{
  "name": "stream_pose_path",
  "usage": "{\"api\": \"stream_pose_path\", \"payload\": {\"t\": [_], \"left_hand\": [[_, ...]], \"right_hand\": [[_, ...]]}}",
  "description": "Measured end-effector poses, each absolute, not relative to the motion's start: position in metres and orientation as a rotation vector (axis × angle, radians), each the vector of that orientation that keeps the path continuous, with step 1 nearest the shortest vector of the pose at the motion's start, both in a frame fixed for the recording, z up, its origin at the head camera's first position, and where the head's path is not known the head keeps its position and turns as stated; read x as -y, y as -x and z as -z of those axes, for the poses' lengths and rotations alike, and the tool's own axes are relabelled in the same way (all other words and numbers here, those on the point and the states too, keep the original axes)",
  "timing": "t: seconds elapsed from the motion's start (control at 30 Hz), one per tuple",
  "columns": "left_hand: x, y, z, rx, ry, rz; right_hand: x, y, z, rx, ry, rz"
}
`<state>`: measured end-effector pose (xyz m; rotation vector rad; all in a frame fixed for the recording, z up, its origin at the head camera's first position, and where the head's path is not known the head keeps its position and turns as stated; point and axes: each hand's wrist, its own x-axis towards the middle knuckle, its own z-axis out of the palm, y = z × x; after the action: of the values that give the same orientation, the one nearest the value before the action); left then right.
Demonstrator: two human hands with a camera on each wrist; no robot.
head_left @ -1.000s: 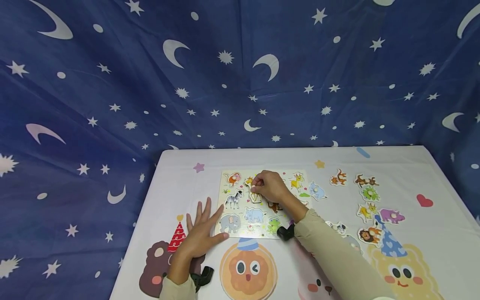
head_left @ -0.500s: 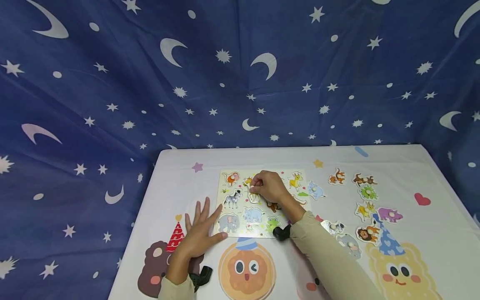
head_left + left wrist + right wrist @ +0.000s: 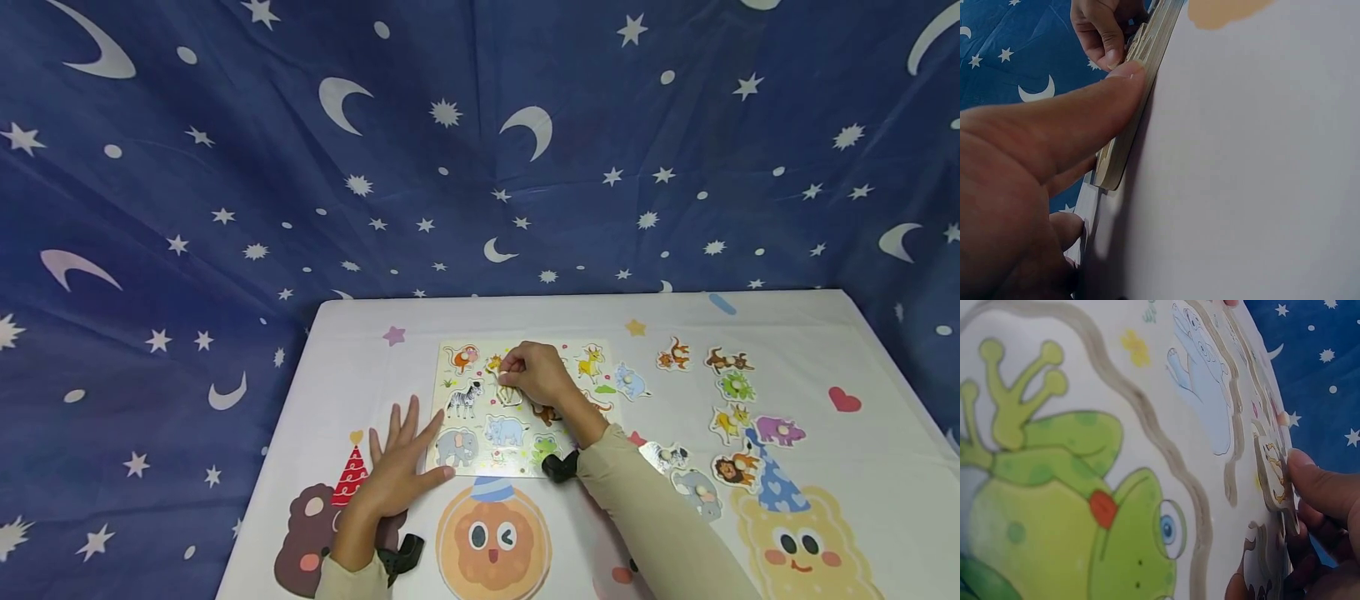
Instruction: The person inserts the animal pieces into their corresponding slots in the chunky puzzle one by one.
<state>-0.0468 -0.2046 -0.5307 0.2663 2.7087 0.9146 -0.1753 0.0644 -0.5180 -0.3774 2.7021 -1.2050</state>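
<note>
On the white table lies a wooden puzzle board point(image 3: 481, 458) with animal pictures and cut outlines. My right hand point(image 3: 536, 373) pinches a giraffe puzzle piece point(image 3: 508, 395) at the giraffe's place, upper middle of the board; its fingers cover part of the piece. The right wrist view shows the thumb and fingers point(image 3: 1316, 481) at the giraffe piece point(image 3: 1275, 472), close to the board's surface. Fingers spread and straight, my left hand point(image 3: 402, 467) rests at the board's left edge. In the left wrist view its thumb point(image 3: 1107, 103) touches the board's edge point(image 3: 1124, 156).
Right of the board lie loose knobbed pieces: a hippo point(image 3: 780, 430), a lion point(image 3: 737, 468), an elephant point(image 3: 697, 493), a zebra point(image 3: 666, 456), a frog point(image 3: 737, 386) and several others. A monkey piece point(image 3: 462, 358) sits at the board's upper left. A starry blue curtain point(image 3: 420, 150) hangs behind.
Both hands stay almost where they were. The giraffe piece has shifted slightly within the right hand's pinch, against its outline. The head view has moved a little.
</note>
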Motion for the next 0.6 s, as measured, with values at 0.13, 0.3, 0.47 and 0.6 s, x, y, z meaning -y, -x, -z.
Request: {"api": "stream_pose_path", "payload": {"t": [0.13,0.3,0.47,0.6], "left_hand": [[0.2048,0.0467,0.5308,-2.708,-0.273,-0.920],[0.2049,0.0468,0.5313,-2.708,-0.270,-0.919],[0.2045,0.0467,0.5309,-2.704,-0.268,-0.921],[0.2042,0.0467,0.5307,-2.703,-0.263,-0.922]], "right_hand": [[-0.0631,0.1754,0.5187,-2.706,0.377,1.207],[-0.0618,0.1751,0.5180,-2.709,0.369,1.205],[-0.0611,0.1745,0.5176,-2.702,0.366,1.200],[-0.0606,0.1746,0.5175,-2.701,0.364,1.191]]}}
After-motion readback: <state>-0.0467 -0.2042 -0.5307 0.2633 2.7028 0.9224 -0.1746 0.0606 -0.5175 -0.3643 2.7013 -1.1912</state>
